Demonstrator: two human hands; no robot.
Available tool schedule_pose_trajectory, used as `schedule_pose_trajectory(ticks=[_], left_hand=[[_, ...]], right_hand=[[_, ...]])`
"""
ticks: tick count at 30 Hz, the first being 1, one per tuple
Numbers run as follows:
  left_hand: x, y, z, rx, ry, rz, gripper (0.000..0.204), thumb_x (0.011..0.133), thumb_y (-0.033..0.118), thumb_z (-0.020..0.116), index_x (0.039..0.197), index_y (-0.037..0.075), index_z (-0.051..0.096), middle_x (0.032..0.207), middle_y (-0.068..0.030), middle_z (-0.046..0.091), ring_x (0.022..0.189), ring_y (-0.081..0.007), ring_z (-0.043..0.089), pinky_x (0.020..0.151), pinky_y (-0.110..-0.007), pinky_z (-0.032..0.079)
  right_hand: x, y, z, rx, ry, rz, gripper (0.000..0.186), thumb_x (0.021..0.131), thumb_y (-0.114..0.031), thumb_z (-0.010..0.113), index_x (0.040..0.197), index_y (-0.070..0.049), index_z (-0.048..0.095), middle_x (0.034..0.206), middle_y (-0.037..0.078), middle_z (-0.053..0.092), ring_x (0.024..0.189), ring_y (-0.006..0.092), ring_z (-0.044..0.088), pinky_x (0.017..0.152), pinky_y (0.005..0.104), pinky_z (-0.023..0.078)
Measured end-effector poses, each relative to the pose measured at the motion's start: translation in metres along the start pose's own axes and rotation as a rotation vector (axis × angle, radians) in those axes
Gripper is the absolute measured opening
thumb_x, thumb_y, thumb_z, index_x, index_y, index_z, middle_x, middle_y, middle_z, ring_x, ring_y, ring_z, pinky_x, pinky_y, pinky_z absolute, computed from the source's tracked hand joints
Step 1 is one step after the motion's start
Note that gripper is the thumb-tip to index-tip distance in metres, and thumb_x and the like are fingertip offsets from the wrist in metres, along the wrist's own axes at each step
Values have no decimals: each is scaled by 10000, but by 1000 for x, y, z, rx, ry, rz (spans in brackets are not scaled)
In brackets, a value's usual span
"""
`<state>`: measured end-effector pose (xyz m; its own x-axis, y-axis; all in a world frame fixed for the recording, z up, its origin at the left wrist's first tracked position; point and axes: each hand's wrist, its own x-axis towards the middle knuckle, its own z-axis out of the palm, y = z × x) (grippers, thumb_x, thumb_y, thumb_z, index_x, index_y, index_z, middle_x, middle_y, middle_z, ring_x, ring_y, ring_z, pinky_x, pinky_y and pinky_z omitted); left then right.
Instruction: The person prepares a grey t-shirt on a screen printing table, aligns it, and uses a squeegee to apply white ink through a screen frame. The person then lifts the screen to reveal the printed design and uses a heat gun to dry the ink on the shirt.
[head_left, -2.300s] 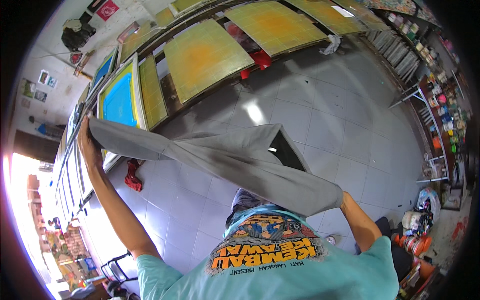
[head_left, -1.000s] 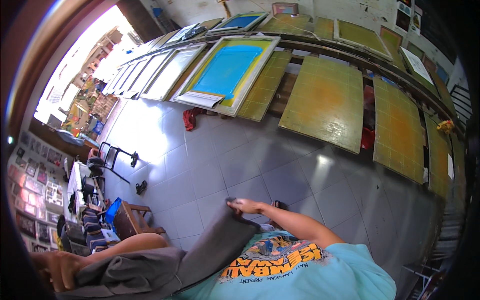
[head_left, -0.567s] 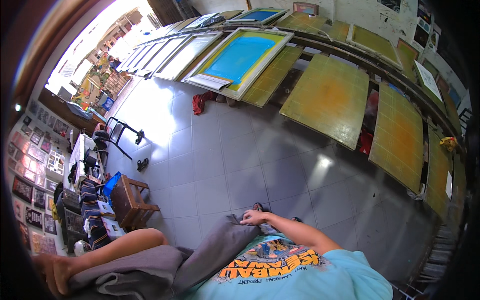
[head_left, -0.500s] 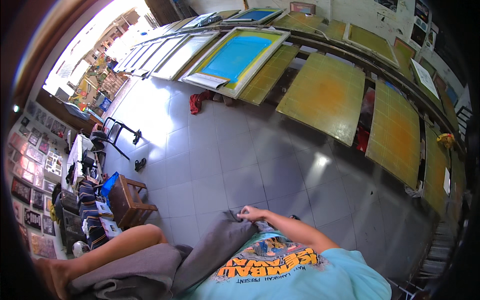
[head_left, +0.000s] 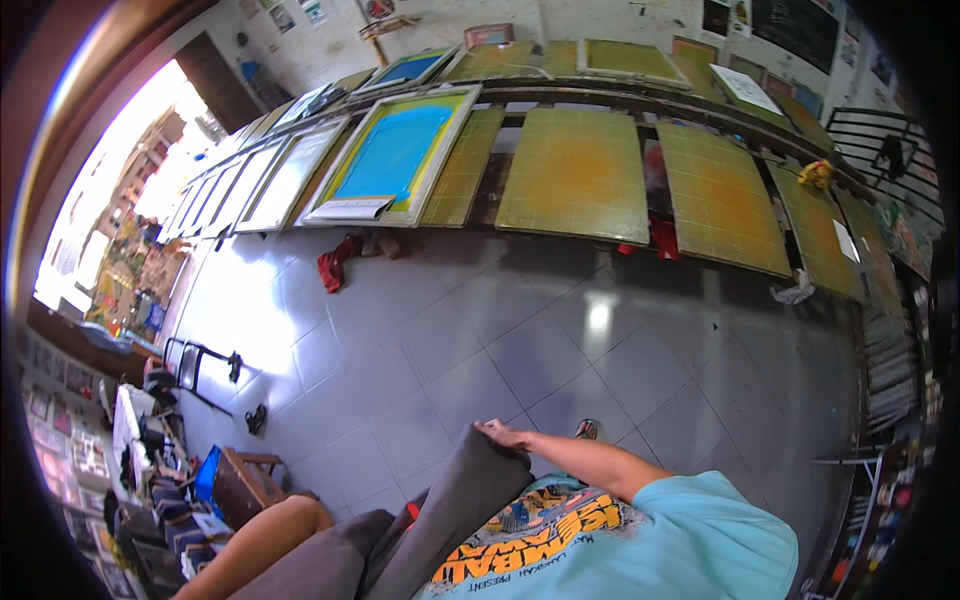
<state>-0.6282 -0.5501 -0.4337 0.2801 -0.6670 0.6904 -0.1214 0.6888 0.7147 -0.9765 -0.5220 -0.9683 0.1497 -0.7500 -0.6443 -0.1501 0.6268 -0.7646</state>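
My right hand [head_left: 502, 434] comes in from the right at the lower middle. Its fingers pinch the edge of my dark grey shorts [head_left: 450, 500], where the cloth is drawn up into a point. My left hand does not show. A bare bent knee [head_left: 290, 515] sticks out at the lower left beside the grey cloth. My light blue T-shirt [head_left: 690, 540], with orange lettering, fills the lower edge. A sandalled foot [head_left: 588, 428] shows just beyond my forearm.
Ahead stands a long row of yellow-green printing boards [head_left: 570, 175]. A framed screen [head_left: 395, 155] with a blue middle rests on it. Red cloth [head_left: 335, 268] lies below. At left are a wooden stool [head_left: 245, 480] and a black metal chair [head_left: 195, 370]; a rack [head_left: 865, 510] stands right.
The view has swung right, so the boards look more level and more of the right side shows. My right hand keeps its hold on the shorts. The sandalled foot shows more fully.
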Motion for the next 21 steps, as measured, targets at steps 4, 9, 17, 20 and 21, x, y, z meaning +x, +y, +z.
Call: schedule_pose_trajectory(ticks=[4,9,17,20,21], left_hand=[[-12,-48,-11,72,-115,-209,304,764,239,781,931,43,619,1158,-125,587,729,-231,613,713,-349,501],[-51,-91,-50,242,-292,-534,310,749,210,794,957,44,637,1193,-125,598,750,-244,633,738,-364,520],[-131,-113,-71,631,-797,-1092,336,724,164,816,1000,46,665,1248,-125,616,783,-265,663,777,-388,549],[-164,-88,6,811,-959,-488,486,700,175,849,1123,39,652,1282,-147,625,944,-304,662,880,-413,528],[-171,-80,38,846,-961,-154,628,683,198,877,1236,31,632,1303,-169,631,1098,-338,652,973,-433,499]], right_hand=[[-7,-11,25,-355,-334,-133,879,891,-754,508,1216,51,642,1217,227,652,1160,330,610,990,393,470],[-34,-21,8,-429,293,-528,583,930,-578,607,1071,-16,662,1025,242,687,938,413,651,815,455,508],[-178,-160,-79,-94,151,-755,333,988,-347,624,1009,-19,679,835,150,700,766,271,645,722,385,497],[-231,-200,-45,-385,-120,-814,266,977,-286,648,1024,-27,683,822,113,701,753,207,635,711,374,496],[-242,-210,-37,-554,-211,-811,253,968,-275,654,1027,-31,689,831,126,705,749,242,649,708,381,501]])
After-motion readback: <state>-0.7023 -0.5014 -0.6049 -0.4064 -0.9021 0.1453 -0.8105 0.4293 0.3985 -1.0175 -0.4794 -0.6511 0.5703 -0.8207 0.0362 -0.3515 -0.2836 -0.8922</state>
